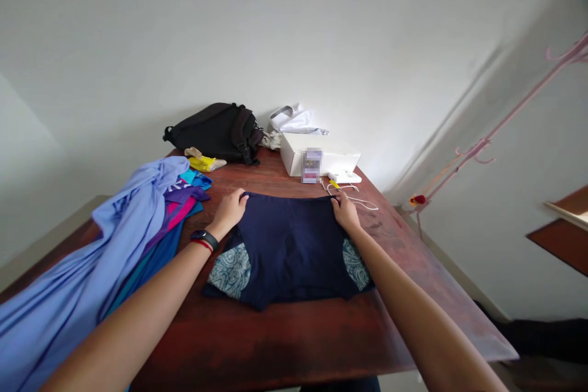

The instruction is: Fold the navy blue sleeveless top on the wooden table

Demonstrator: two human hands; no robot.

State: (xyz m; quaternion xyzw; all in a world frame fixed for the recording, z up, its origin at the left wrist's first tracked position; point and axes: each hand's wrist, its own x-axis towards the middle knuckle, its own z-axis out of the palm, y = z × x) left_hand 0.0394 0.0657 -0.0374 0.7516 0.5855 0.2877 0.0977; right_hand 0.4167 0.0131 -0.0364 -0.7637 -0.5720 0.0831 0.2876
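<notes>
Left hand (229, 211): closed, pinching the top edge of a flat navy cloth garment with pale patterned patches (289, 251).
Right hand (345, 211): pinching the opposite corner, holding the edge taut.
Beside left hand: a heaped pile of blue clothes (128, 226).

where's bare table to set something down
Bare reddish-brown wooden table shows right of the navy patterned garment, toward the table's right edge, and in front of it. A narrow strip lies between the garment and the white box. It's crowded at the far end by the black fabric backpack, and left under the piled blue clothes.
</notes>
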